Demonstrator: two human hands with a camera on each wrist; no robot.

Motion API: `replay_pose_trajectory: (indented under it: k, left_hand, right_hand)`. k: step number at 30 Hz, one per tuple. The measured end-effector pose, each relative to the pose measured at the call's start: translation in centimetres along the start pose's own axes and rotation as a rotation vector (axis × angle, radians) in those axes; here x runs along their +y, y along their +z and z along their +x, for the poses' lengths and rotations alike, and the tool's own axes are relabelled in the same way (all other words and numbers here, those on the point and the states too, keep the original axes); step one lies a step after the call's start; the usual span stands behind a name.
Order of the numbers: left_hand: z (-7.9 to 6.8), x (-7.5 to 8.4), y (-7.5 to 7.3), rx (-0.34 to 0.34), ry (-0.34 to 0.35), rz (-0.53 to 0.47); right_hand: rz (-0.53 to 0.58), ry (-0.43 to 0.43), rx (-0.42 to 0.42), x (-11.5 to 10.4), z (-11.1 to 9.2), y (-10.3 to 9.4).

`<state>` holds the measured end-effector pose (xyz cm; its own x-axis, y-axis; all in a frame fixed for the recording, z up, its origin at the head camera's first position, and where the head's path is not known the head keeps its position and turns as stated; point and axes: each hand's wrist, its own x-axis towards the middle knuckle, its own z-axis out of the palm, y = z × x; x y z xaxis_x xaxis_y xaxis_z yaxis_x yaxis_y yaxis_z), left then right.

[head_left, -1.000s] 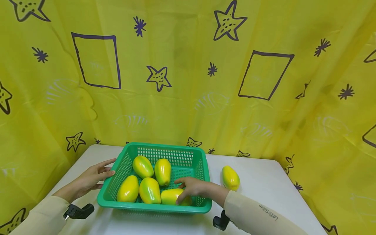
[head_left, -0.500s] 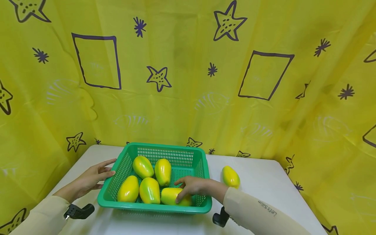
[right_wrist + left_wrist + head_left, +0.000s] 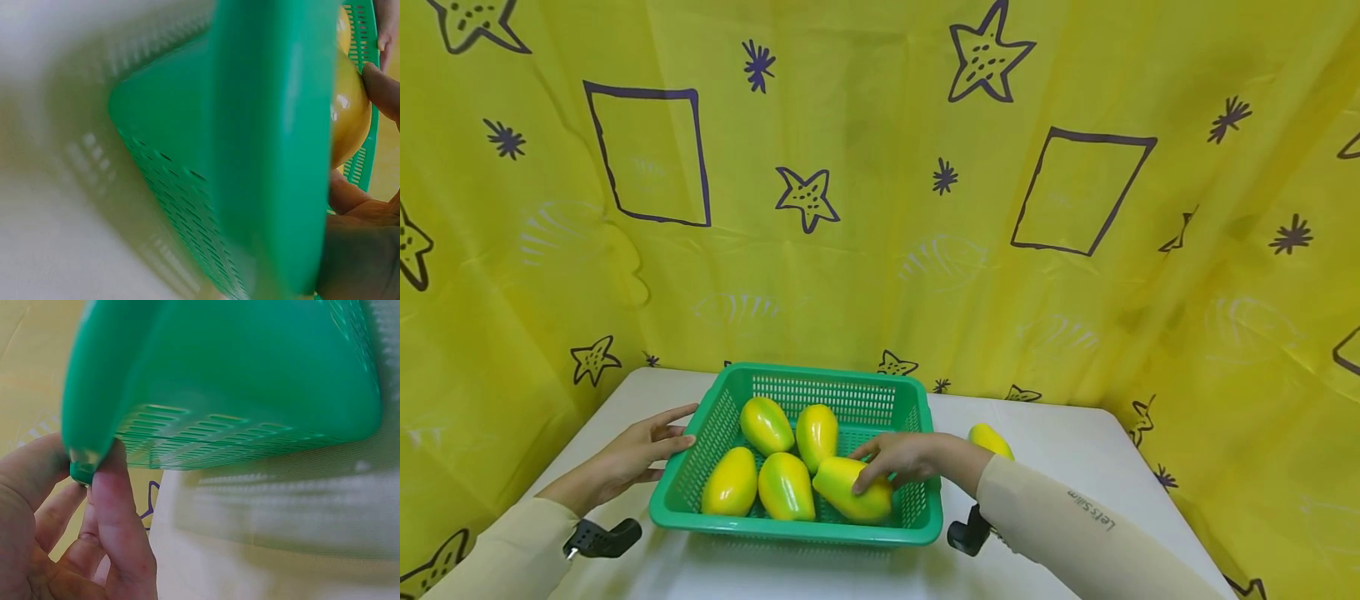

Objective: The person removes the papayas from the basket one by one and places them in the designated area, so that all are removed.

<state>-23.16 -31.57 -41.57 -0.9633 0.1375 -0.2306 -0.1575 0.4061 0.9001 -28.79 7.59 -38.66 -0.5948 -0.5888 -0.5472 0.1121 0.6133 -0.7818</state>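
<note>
- I am facing a smooth white table (image 3: 1097,467), its surface lying beneath everything I am handling.
- Nearest me, my cream sleeves (image 3: 505,550) are covering both forearms, dark lettering showing on the right one, and black wrist devices (image 3: 602,540) are sitting below my cuffs.
- My left hand (image 3: 636,454) is partly spread, thumb and finger pinching the left rim of the basket between them, as the left wrist view is showing.
- My right hand (image 3: 898,458) is reaching over the basket's right side and curling round a mango, the thumb pressing on its near face.
- That held mango (image 3: 853,500) is lying tilted inside the basket's near right corner, glossy, yellow with a greenish tinge; whether it is touching the floor I cannot tell.
- The basket (image 3: 790,527) is standing upright, a green plastic rectangle with a smooth, rounded lip and slotted walls.
- Four other mangoes (image 3: 786,487) are resting in it, plump and shiny, two nearer me, two behind.
- Outside, to the right, a lone mango (image 3: 990,440) is lying on the table, partly hidden by my forearm.
- Farthest off, a creased yellow curtain (image 3: 865,100) is hanging, bearing purple starfish and four-sided outlines.
</note>
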Motion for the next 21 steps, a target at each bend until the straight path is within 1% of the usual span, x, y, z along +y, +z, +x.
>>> replay_pose_trajectory:
  k: [8, 16, 21]
  left_hand:
    - [0.0, -0.1, 0.0, -0.006, 0.012, -0.010]
    - [-0.1, 0.0, 0.1, -0.005, 0.018, -0.014]
    - [-0.1, 0.0, 0.1, -0.005, 0.022, -0.016]
  right_hand:
    - [0.093, 0.028, -0.055, -0.3, -0.2, -0.9]
    - [0.190, 0.055, -0.128, -0.6, -0.8, -1.5]
    - [0.225, 0.061, -0.154, -0.7, -1.0, -1.8]
